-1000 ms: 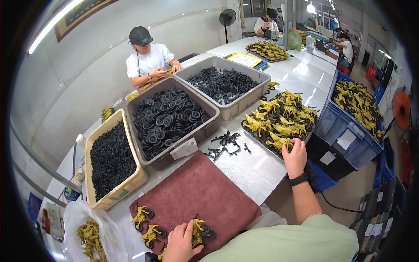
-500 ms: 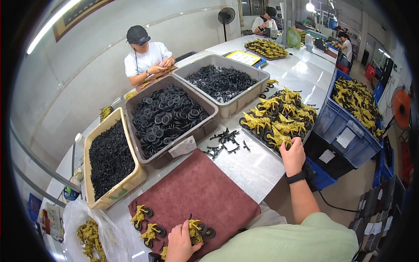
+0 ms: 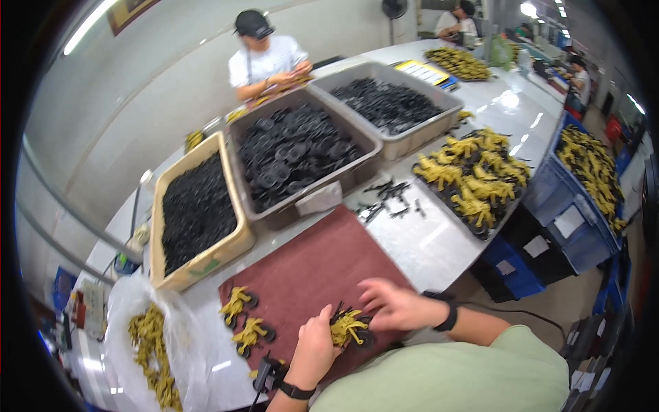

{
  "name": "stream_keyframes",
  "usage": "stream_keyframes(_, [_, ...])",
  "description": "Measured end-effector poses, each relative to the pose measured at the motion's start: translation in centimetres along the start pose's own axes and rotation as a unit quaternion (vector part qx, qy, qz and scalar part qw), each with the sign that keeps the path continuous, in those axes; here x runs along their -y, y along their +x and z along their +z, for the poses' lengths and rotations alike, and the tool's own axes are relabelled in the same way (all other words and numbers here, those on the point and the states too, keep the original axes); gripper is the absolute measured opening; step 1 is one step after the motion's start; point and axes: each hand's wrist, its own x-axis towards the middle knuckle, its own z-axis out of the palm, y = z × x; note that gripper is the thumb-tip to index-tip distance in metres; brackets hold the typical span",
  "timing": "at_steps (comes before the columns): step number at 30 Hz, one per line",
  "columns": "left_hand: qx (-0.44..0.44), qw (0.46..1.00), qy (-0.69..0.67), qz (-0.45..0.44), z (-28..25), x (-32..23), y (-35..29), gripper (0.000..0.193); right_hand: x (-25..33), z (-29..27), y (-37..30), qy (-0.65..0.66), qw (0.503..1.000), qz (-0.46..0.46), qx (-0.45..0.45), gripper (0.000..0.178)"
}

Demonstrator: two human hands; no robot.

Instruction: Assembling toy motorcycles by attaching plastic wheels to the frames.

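Note:
A yellow toy motorcycle (image 3: 348,328) with black wheels is gripped at its left side by my left hand (image 3: 316,349), over the reddish-brown mat (image 3: 295,275). Close to its right end is my right hand (image 3: 398,305), slightly blurred, its fingers apart and nothing visible in them. Two more yellow toy motorcycles, one farther back (image 3: 236,306) and one nearer (image 3: 250,335), rest on the mat's left part. A bit of yellow shows beside my left wrist, mostly hidden. To the right, a tray holds a heap of yellow toy motorcycles (image 3: 473,182).
Beyond the mat stand a cream bin (image 3: 241,233) of small black parts, a grey-brown bin (image 3: 371,154) of black wheels and a grey bin (image 3: 449,110) of black pieces. Loose black parts (image 3: 391,198) lie nearby. Blue crates (image 3: 559,206) stand right; a co-worker (image 3: 271,65) sits opposite.
My right hand has come from the motorcycle heap back to the mat, without anything visible in it. My left hand has lifted and shifted right with the motorcycle. The view has turned.

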Motion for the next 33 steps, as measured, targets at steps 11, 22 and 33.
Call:
stream_keyframes(11, [-0.120, 0.976, 0.110, 0.142, -2.0, -6.3, 3.8, 0.081, 3.9, -2.5, -1.8, 0.033, 0.997, 0.022, -0.073, 0.045])
stream_keyframes(22, [-0.101, 0.987, 0.026, 0.123, -1.9, -4.6, 2.3, 0.051, 5.1, -26.9, -13.9, -0.104, 0.667, -0.125, -0.727, 0.036])
stream_keyframes(33, [-0.068, 0.995, 0.005, 0.070, -1.7, -3.9, 1.6, 0.032, -1.5, -34.4, -9.6, -0.255, 0.623, 0.032, -0.739, 0.045])
